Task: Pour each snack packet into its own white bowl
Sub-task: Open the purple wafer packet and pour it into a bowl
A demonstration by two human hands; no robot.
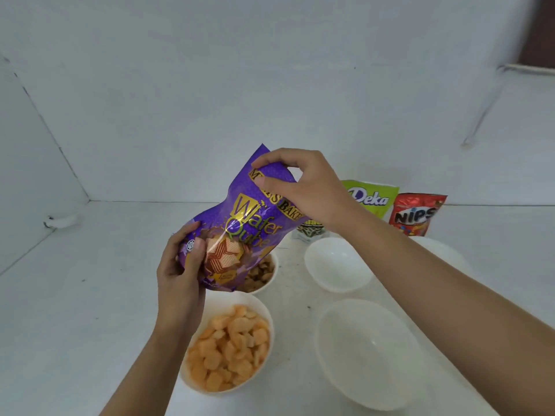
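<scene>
1. The purple foil wafer packet [240, 223] is held tilted in the air above the white ceramic bowls [338, 264].
2. The right hand [303, 187] pinches its top corner between thumb and fingers.
3. The left hand [180, 265] grips its lower end, thumb across the front.

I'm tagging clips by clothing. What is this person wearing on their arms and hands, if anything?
Nothing that shows. The left hand and right hand are bare, with no gloves or rings in view. The left forearm and right forearm are bare too, with no sleeve, watch or bracelet up to the frame's edge.
</scene>
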